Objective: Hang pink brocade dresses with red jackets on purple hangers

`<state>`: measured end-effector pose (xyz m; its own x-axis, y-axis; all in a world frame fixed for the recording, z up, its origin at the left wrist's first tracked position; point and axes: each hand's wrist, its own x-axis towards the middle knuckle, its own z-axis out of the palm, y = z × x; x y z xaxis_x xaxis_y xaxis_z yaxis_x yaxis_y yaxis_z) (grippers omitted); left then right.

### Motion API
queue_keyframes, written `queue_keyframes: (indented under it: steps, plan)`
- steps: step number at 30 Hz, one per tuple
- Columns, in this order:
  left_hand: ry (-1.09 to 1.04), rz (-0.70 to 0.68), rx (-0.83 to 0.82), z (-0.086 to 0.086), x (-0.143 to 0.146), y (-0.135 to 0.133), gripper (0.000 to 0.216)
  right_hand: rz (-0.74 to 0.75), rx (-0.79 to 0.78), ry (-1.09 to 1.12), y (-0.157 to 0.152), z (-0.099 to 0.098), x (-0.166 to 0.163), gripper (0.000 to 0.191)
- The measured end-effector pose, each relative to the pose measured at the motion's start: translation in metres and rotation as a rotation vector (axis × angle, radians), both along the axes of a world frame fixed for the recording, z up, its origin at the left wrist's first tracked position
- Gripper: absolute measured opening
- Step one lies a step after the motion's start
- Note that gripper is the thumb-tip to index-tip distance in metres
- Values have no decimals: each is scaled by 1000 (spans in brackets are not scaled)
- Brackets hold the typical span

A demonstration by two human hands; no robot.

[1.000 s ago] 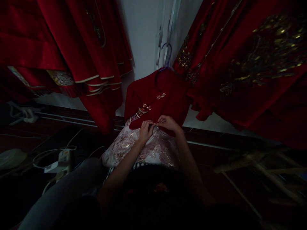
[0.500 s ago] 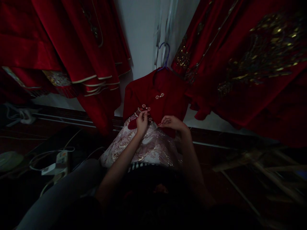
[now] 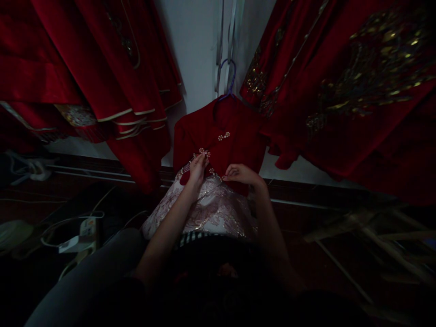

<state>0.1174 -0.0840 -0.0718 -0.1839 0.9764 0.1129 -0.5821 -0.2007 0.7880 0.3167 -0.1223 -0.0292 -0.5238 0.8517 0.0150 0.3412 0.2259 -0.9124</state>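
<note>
A red garment (image 3: 190, 122) with pearl-beaded flower ornaments hangs in front of me on a purple hanger (image 3: 232, 77). Its lower part meets a pale, floral, shiny skirt cloth (image 3: 221, 209). With closed fingertips, my left hand (image 3: 198, 170) pinches the beaded flower ornament (image 3: 205, 152) at the garment's left front, beside a beaded fringe. Lower down, my right hand (image 3: 242, 175) pinches the beaded trim (image 3: 220, 176) near the lower edge; whether a needle or thread is in it is too small and dark to tell. Another beaded flower clasp (image 3: 224, 136) sits higher on the chest.
Red garments with pale edging (image 3: 102, 68) hang at left, and a gold-sequined red garment (image 3: 368, 91) hangs at right. A power strip (image 3: 86, 231) with cables lies at lower left. A wooden frame (image 3: 368, 231) stands on the dark floor at right.
My left hand has shifted slightly left and up against the flower ornament. The right hand stays at the beaded trim, and the whole view has shifted a little.
</note>
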Motion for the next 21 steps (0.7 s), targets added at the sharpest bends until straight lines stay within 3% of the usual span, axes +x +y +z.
queue_keyframes:
  steps: [4,11,14,17,21]
  plan:
    - [34,-5,6,5,3,-1,29,18,-8,19,-1,1,-1,32]
    - [282,293,-46,7,6,3,22,11,-8,11,-2,2,-5,32]
    - [316,271,-20,11,10,6,23,20,-24,18,-4,4,-4,30]
    - [361,234,51,22,17,9,21,39,-50,12,-10,13,-2,29]
    - [587,413,249,49,24,15,24,87,-57,41,-23,28,-9,27]
